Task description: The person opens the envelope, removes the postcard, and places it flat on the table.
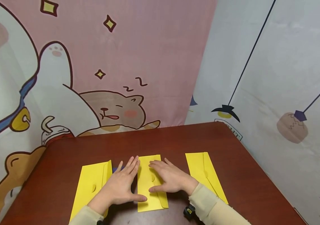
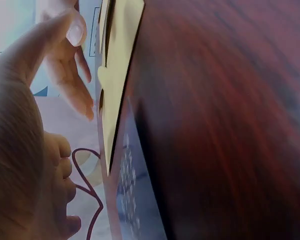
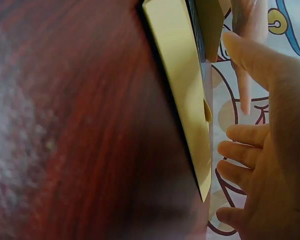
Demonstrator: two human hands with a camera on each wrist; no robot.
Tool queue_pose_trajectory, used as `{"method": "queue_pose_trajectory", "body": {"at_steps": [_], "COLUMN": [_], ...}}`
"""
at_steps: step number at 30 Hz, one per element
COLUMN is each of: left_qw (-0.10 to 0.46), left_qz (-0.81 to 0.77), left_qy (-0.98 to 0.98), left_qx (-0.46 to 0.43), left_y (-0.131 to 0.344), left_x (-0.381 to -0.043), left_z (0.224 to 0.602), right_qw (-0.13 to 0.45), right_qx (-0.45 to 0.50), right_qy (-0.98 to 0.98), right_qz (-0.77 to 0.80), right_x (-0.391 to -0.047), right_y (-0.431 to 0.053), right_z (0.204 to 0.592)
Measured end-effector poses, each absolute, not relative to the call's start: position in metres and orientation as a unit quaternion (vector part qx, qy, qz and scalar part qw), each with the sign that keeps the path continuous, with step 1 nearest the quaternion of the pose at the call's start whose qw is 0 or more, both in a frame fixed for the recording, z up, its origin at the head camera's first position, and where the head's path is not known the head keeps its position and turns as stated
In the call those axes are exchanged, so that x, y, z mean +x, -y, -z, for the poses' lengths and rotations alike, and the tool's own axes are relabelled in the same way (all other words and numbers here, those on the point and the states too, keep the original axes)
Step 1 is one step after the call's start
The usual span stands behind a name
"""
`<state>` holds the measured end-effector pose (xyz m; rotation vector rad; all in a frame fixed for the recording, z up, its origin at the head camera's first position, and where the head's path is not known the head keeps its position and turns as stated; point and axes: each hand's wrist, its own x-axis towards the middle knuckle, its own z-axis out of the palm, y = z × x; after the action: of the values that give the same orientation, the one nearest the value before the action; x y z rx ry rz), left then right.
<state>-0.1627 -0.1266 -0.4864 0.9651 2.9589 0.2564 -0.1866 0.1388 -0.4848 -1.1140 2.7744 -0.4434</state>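
Right sleeve (image 1: 219,206) foremost, here hover left hand (image 1: 121,187) and right hand (image 1: 174,178), thumbs spread, gripping nothing, over the middle yellow envelope (image 1: 145,175), flanked by left envelope (image 1: 88,184) and right envelope (image 1: 197,165): the row looks set out (a half-hidden blue item (image 1: 115,170) lies outside), anything left unclear.

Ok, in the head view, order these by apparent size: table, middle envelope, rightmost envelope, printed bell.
1. Table
2. Middle envelope and rightmost envelope: look alike in size, both partly covered
3. Printed bell

I see a pink cartoon wall (image 1: 160,53) upper left, a pale wall (image 1: 278,62) right. A glossy red-brown table (image 1: 250,187) spans the bottom.
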Motion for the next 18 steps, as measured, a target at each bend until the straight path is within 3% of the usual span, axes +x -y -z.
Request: {"method": "queue_pose_trajectory", "body": {"at_steps": [6,18], "left_qw": [0.019,0.101], "left_qz": [-0.059,-0.037], "left_qy": [-0.942,-0.944], "left_qx": [0.33,0.313], "left_y": [0.115,0.109], "left_x": [-0.169,-0.179], "left_z": [0.492,0.494], "right_qw": [0.066,0.088], "right_qx": [-0.374,-0.376], "right_qy": [-0.919,-0.921], "right_qz": [0.109,0.054], "right_x": [-0.188,-0.192], "right_y": [-0.139,-0.139], "right_z": [0.488,0.486]}}
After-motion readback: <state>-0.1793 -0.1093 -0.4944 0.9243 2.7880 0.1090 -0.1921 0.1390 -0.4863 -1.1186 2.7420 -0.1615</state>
